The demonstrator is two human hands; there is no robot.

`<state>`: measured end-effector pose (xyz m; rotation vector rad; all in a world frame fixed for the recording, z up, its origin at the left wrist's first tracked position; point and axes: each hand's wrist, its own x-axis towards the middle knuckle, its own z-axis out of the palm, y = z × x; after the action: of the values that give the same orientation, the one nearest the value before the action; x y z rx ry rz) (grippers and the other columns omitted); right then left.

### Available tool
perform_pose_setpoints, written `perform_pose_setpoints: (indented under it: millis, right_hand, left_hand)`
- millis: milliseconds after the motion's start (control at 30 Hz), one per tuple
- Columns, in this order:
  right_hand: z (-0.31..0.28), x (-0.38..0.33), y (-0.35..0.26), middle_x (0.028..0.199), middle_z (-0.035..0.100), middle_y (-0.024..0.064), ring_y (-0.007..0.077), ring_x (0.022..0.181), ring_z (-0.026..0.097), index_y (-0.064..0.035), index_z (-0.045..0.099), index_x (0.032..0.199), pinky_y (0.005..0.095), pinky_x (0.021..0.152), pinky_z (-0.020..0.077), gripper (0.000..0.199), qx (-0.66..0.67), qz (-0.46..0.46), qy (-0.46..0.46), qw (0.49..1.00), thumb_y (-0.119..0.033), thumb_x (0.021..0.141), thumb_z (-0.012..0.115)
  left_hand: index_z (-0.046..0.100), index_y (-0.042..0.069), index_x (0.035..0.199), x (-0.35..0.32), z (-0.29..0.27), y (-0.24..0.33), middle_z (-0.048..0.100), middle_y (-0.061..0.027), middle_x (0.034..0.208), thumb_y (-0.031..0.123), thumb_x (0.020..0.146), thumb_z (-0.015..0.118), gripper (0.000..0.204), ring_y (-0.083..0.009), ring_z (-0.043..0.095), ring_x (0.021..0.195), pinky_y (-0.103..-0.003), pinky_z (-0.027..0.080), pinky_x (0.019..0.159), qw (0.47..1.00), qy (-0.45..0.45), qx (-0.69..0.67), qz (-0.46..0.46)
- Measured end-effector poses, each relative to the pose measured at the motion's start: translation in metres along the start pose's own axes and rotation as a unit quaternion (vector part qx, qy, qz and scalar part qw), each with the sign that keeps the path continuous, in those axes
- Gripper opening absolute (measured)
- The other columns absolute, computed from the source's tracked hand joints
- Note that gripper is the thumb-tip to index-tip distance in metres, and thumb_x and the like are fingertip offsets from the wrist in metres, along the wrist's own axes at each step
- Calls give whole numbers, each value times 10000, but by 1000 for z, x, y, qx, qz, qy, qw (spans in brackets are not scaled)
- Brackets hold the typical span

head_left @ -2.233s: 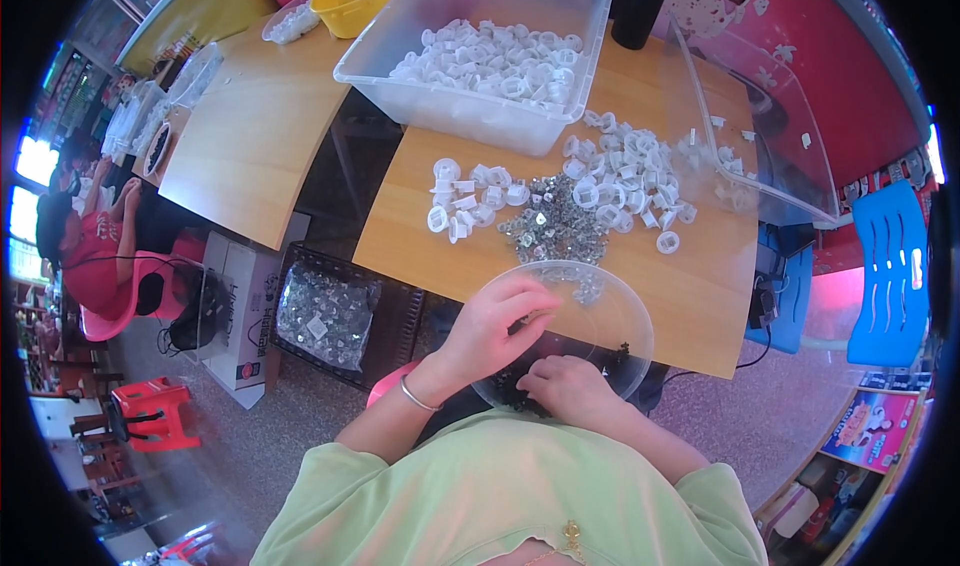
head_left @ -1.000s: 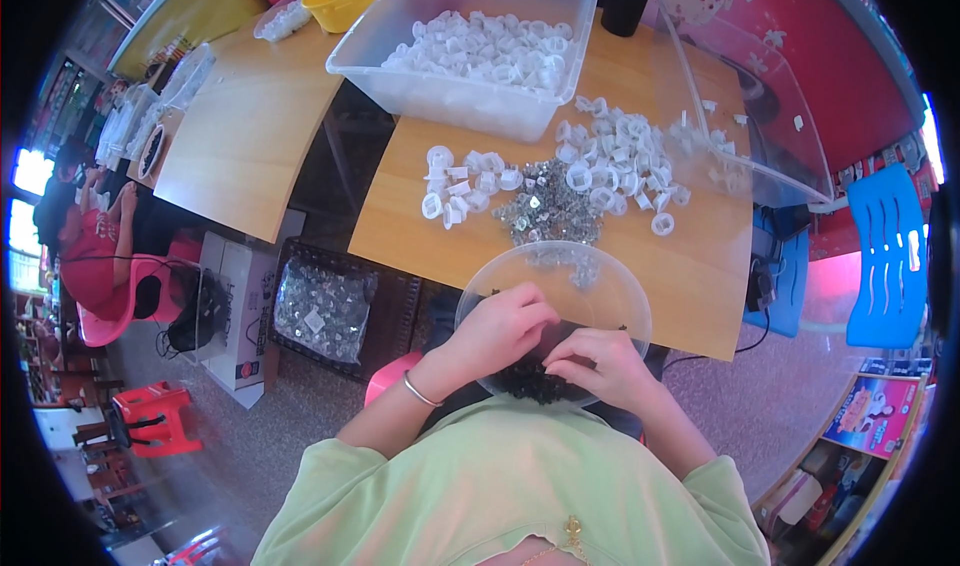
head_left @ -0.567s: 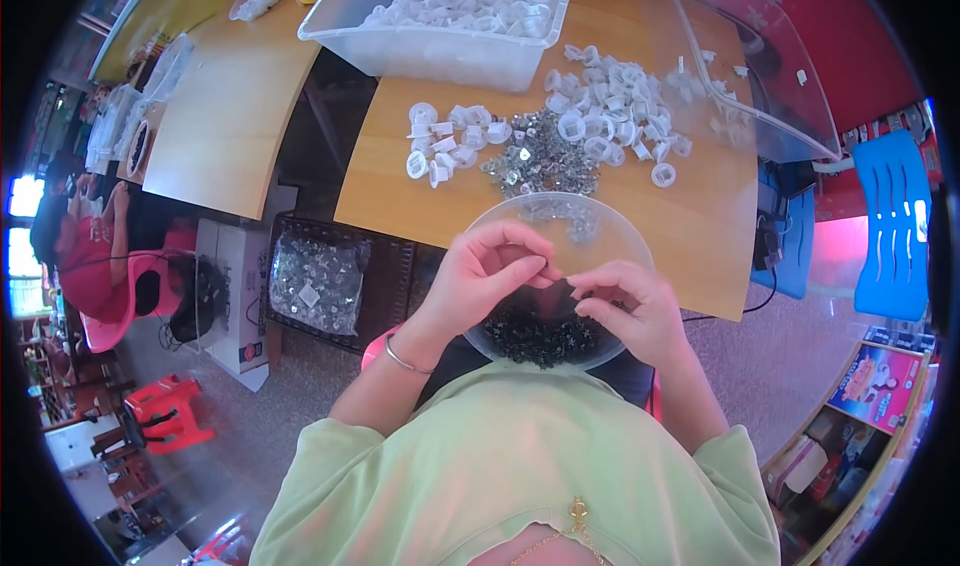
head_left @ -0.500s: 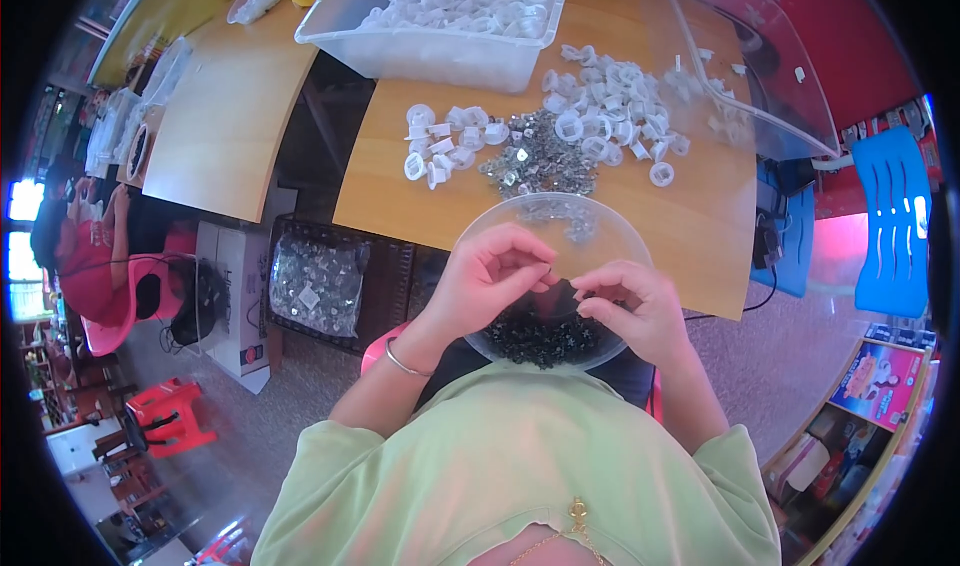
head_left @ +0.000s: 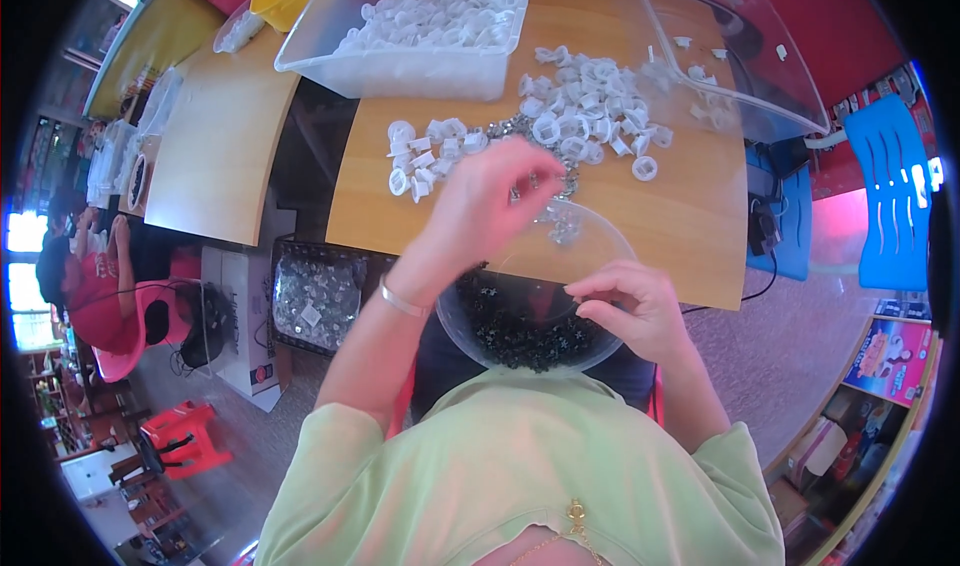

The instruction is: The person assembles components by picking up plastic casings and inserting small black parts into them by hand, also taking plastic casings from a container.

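My left hand [head_left: 490, 206] reaches over the pile of small metal pieces [head_left: 513, 126] on the table, hiding much of it. Its fingers are curled in a pinch, and what they hold is too small to make out. My right hand [head_left: 640, 306] stays above the right side of a clear plastic bowl [head_left: 608, 234], thumb and fingertips pinched together; anything between them is too small to name. Many small black parts [head_left: 530, 341] lie in the bowl, which rests at my lap against the table edge. A few metal pieces [head_left: 562, 224] show at the bowl's far side.
Loose white plastic rings [head_left: 600, 101] form a heap beyond the metal pile, with a smaller white group [head_left: 420, 161] to the left. A translucent bin [head_left: 420, 76] full of white parts stands behind. At right is a clear box [head_left: 770, 106]; a person [head_left: 95, 276] sits far left.
My left hand has moved from above the bowl, forward to the metal pile, parting from my right hand. The right hand has stayed nearly in place.
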<state>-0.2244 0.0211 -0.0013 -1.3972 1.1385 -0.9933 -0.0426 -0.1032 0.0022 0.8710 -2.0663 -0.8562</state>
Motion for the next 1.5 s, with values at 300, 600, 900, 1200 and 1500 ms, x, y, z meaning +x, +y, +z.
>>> perform_pose_setpoints:
  millis: [300, 600, 900, 1200, 1500]
  right_hand:
    - [5, 0, -5, 867, 594, 72, 125, 784, 601, 27, 605, 981, 233, 731, 495, 208, 59, 28, 6, 998, 84, 781, 614]
    - [6, 2, -7, 880, 637, 69, 107, 765, 612, 30, 611, 1024, 234, 709, 506, 201, 172, 81, 35, 981, 17, 823, 611]
    - [6, 3, -7, 880, 637, 69, 104, 763, 605, 27, 613, 1042, 235, 709, 505, 213, 180, 81, 40, 979, 23, 830, 600]
    - [9, 7, -7, 902, 638, 65, 101, 806, 603, 11, 620, 992, 233, 729, 490, 140, 239, 29, 29, 970, -10, 864, 565]
    - [7, 10, 1, 845, 621, 30, 56, 692, 511, -14, 613, 989, 198, 650, 434, 141, 280, 53, 91, 954, -88, 871, 588]
  left_hand:
    - [653, 84, 868, 64, 23, -79, 610, -115, 849, 199, 755, 638, 161, -305, 605, 830, -413, 483, 695, 959, -76, 272, -21]
    - [582, 25, 770, 56, 9, -62, 633, -125, 885, 111, 742, 666, 124, -232, 629, 747, -328, 505, 686, 996, -49, 48, -58]
    - [477, 54, 734, -14, -10, -7, 601, -195, 1086, 35, 824, 624, 174, -198, 609, 949, -309, 527, 795, 837, -12, -520, -173]
    - [453, 56, 1099, -74, -2, 12, 566, -247, 1113, 221, 891, 573, 291, -274, 627, 950, -295, 536, 775, 752, 18, -626, -206]
    - [529, 22, 1089, -88, 8, 11, 560, -164, 1177, 204, 889, 583, 276, -187, 577, 1033, -339, 480, 893, 720, -30, -658, -218]
